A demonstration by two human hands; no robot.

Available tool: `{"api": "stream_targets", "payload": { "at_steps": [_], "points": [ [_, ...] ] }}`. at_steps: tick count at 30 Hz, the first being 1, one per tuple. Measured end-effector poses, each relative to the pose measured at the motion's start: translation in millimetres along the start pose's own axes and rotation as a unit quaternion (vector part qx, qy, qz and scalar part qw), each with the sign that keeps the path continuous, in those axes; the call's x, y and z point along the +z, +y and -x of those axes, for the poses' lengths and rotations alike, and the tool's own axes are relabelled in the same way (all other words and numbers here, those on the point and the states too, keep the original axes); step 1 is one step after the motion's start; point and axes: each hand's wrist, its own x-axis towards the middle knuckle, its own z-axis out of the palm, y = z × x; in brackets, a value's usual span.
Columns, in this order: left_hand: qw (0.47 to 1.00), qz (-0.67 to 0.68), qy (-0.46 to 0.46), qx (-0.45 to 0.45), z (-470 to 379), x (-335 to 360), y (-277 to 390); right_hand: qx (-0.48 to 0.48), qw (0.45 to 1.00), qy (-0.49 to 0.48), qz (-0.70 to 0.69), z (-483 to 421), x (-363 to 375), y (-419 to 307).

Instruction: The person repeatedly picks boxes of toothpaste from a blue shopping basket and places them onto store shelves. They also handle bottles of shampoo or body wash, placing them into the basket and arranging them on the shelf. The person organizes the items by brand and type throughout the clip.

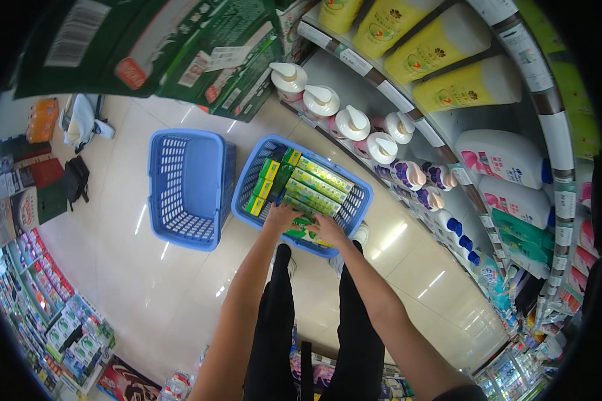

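Both my hands reach into a blue plastic shopping basket (pixel 366 200) on the floor between my feet. Inside, long green-and-yellow cartons (pixel 316 183), which look like toothpaste boxes, lie in a row. Several small cartons with yellow ends (pixel 264 189) are stacked along the left side. My left hand (pixel 282 218) is over the near part of the basket, fingers pointing right. Facing it, my right hand (pixel 327 230) has its fingertips at a green package (pixel 301 229) near the front wall. The fingers partly cover this package, and whether either hand grips it is unclear.
A second blue basket (pixel 200 165), with nothing in it, lies to the left. Shelves on the right hold pump bottles (pixel 352 123), yellow tubes (pixel 441 47) and white jugs (pixel 501 158). Large green cartons (pixel 220 60) jut in at the top. A black bag (pixel 75 179) is farther left.
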Motion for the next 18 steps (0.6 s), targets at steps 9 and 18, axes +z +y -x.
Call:
{"api": "stream_targets", "payload": {
  "at_steps": [9, 18],
  "points": [
    [0.994, -0.078, 0.072, -0.009, -11.1, 22.0, 8.8, 0.098, 0.985, 0.069, 0.124, 5.7, 27.2, 12.8],
    [0.975, 0.144, 0.135, 0.1, 159.5, -49.0, 115.8, 0.04, 0.996, 0.013, -0.082, 135.1, -16.6, -71.5]
  ]
}}
